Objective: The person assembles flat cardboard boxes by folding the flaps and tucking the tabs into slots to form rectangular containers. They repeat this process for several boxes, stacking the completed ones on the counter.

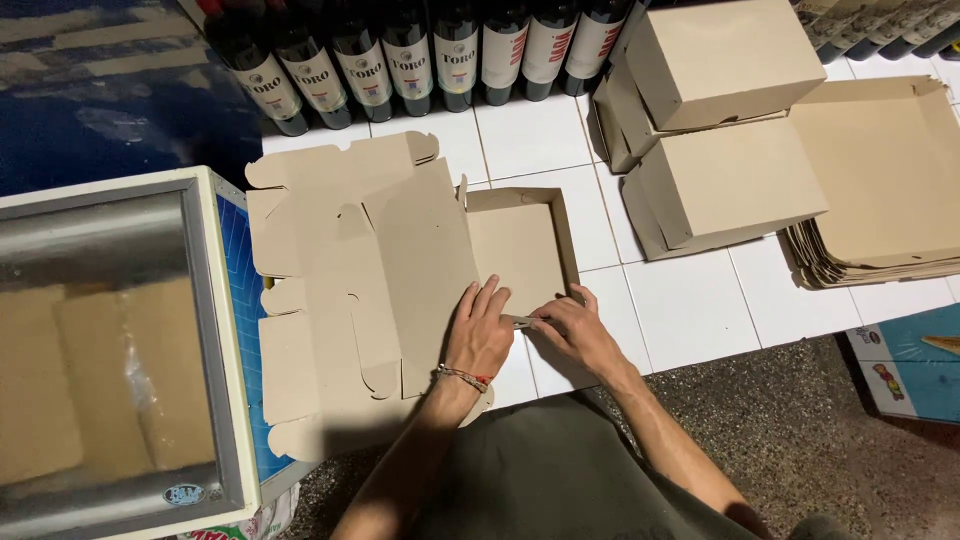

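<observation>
Two bare forearms, no sleeves visible on either, enter the frame from below. The left hand (480, 335) has a thin braided bracelet (463, 377) at the wrist, a cord of mixed threads with a red bit showing on the inner side. The right hand (575, 330) is without rings, watch or band. Both hands are ungloved, nails short. Below them lies dark olive-grey cloth (545, 470), plain and lightly creased, the person's clothing seen from above; whether shirt or trousers cannot be told.
</observation>
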